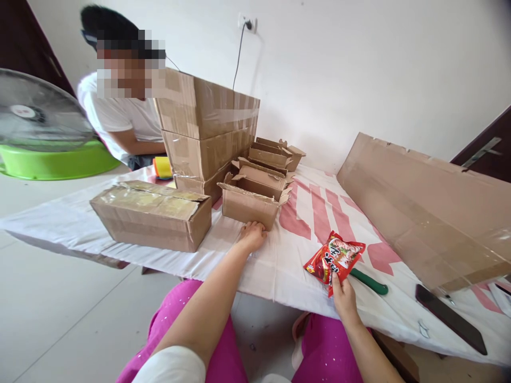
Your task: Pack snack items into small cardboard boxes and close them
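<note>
My right hand (344, 298) grips a shiny red printed food packet (334, 259) by its near edge, thumb on top, above the cloth-covered table. My left hand (253, 236) rests on the cloth with its fingers apart, touching the lower front of an open cardboard box (249, 206); the fingertips are partly hidden. More open cardboard boxes (263, 178) stand in a row behind that box. A green handle (370, 282) lies just right of the packet, its other end hidden beneath it.
A taped carton (154, 218) lies left of my left hand, beside stacked cartons (211, 114). A large cardboard piece (427, 213) stands at right, near a dark phone (451, 318). Across the table sits a person in a white shirt (120, 117), beside a green fan (59, 159).
</note>
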The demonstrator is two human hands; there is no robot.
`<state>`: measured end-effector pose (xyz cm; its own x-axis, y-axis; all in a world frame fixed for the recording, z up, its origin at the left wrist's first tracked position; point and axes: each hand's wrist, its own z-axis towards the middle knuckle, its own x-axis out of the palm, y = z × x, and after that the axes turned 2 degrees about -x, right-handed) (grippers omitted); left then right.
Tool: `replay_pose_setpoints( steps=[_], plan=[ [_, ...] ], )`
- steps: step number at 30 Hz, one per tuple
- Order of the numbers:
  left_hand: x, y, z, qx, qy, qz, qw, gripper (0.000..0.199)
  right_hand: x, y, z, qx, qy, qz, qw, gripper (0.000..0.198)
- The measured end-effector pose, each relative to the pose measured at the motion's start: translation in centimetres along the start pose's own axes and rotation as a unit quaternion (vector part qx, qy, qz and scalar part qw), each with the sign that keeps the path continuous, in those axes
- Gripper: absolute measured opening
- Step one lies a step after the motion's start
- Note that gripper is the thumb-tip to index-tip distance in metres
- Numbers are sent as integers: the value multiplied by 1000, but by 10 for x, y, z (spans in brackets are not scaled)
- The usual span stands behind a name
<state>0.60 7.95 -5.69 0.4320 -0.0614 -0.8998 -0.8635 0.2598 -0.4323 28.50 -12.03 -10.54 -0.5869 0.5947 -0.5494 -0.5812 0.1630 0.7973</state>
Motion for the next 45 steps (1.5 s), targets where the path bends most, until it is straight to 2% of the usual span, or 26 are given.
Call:
replay_pose_setpoints(
  steps=[10,17,25,27,33,36,38,40,43,45],
  plan=[
    [-5,-6,-8,85,-4,-26,996,24,0,2,-2,-3,-3,-3,1000,60],
    [2,-6,-9,66,-15,-22,997,34,0,3,-1,-7,4,-3,1000,64],
    [8,-5,-8,43,46,11,998,67,0,7,-4,-3,8,2,1000,65],
    [8,-5,-7,43,57,21,997,70,0,8,-4,-6,1,3,1000,64],
    [2,-10,-14,77,49,28,995,47,1,6,-3,-21,-12,14,1000,64],
    [-2,-21,-25,110,43,10,993,40,1,9,-2,0,13,66,998,68],
    [-4,-28,-34,138,40,-6,990,47,0,15,-1,32,59,126,990,69],
    [-4,-33,-41,178,37,-40,983,64,-3,25,1,42,116,166,978,65],
    [-2,-36,-45,257,12,-149,955,98,-8,45,8,-7,163,176,971,56],
    [0,-35,-45,285,-20,-216,934,116,-9,57,15,-46,142,185,971,53]
  ],
)
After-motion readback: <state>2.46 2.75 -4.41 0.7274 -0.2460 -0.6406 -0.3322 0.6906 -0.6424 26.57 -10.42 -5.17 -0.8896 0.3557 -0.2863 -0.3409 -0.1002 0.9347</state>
